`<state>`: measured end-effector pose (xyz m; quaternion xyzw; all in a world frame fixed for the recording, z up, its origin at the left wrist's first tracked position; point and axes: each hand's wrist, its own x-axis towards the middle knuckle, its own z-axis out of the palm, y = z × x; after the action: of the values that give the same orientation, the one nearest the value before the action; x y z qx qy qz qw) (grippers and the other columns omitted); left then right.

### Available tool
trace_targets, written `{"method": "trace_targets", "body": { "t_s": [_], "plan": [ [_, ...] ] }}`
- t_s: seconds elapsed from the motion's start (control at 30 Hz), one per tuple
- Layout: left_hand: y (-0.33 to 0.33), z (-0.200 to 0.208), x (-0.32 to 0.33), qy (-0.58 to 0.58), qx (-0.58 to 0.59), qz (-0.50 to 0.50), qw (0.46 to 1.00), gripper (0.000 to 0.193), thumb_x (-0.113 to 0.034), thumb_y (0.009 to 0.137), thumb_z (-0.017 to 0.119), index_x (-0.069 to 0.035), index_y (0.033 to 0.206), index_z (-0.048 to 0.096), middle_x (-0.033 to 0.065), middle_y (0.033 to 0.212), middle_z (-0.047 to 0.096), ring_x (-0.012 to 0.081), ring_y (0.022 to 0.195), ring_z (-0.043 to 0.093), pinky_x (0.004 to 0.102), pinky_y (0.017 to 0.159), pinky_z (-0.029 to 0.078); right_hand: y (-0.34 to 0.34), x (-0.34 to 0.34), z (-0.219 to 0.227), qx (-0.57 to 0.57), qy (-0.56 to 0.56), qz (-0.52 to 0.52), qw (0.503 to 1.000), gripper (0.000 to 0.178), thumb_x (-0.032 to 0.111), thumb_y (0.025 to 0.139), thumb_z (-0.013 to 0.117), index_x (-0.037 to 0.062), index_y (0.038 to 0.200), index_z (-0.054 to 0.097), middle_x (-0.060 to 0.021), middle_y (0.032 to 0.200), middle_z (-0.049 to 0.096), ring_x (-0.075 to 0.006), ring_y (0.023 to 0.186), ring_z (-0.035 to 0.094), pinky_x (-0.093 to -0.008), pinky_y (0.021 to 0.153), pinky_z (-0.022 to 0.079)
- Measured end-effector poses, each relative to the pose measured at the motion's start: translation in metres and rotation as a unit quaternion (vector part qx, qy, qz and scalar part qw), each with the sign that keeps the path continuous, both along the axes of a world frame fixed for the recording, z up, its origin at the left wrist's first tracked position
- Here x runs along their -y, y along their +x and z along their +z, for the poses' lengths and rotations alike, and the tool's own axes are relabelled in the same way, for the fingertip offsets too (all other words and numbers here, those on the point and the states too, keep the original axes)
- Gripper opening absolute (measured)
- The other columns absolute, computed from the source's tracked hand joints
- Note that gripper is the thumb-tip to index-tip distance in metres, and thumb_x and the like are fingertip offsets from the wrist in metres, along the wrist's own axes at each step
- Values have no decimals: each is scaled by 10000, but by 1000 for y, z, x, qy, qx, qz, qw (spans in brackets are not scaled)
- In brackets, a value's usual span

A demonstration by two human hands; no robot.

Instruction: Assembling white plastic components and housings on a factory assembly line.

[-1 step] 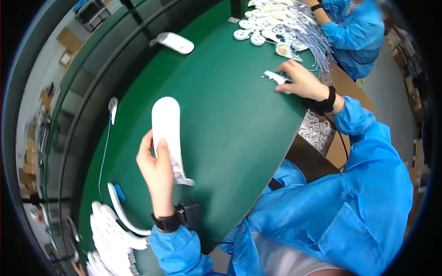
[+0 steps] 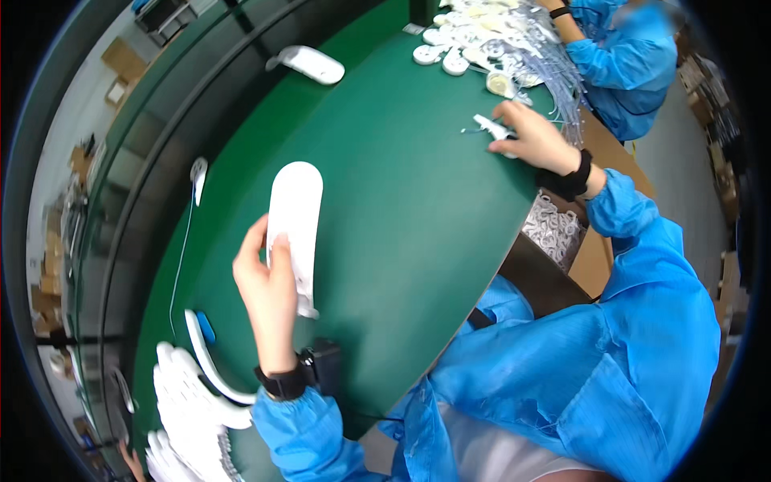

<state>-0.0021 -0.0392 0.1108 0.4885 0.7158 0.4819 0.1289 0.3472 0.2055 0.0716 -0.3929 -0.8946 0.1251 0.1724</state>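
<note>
A: White oblong shell (image 2: 295, 221) lies on the green mat (image 2: 401, 241); my left hand (image 2: 269, 293) pinches its near end. Stack of finished shells (image 2: 189, 402) nearby.
B: Right hand?
A: Right hand (image 2: 534, 136) far out, closed on a small white part (image 2: 491, 124) by the parts pile (image 2: 490, 40). Part not fitted yet, I judge.

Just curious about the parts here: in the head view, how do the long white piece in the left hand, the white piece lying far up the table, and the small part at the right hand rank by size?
1. Long white piece, though nearest the camera.
2. Far white piece.
3. Small white part, clearly smallest.
</note>
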Motion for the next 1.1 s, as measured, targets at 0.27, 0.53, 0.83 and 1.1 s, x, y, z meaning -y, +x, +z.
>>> {"method": "trace_targets", "body": {
  "t_s": [0.27,0.53,0.83,1.1],
  "plan": [
    [-26,1,26,-228,-118,35,966,280,-110,859,602,27,1097,658,165,896,699,190,818,660,315,778,494,-17,-8,13,23,-221,-1,975,304,275,808,732,1,882,624,-73,754,577,-172,690,565,-309,629,444],
    [-22,-3,37,-239,-170,4,956,269,-98,860,583,-29,1106,667,186,942,687,271,853,677,342,786,501,-66,17,53,-35,-90,279,955,261,244,898,633,33,1040,692,-68,833,601,-182,769,577,-286,714,467],
    [-34,-8,54,-231,-146,20,962,242,-78,830,618,-53,1060,689,128,805,647,257,763,614,360,791,446,-122,8,75,-21,-337,232,912,217,137,891,637,32,1073,692,-44,708,648,-89,484,552,-232,480,463],
    [-27,-23,61,-105,-228,122,960,260,-118,796,648,-78,1052,630,66,810,641,255,839,589,387,964,352,-253,77,26,-249,-86,472,841,218,70,758,701,12,697,500,-122,998,580,-244,796,574,-327,675,468]
  ]
}}
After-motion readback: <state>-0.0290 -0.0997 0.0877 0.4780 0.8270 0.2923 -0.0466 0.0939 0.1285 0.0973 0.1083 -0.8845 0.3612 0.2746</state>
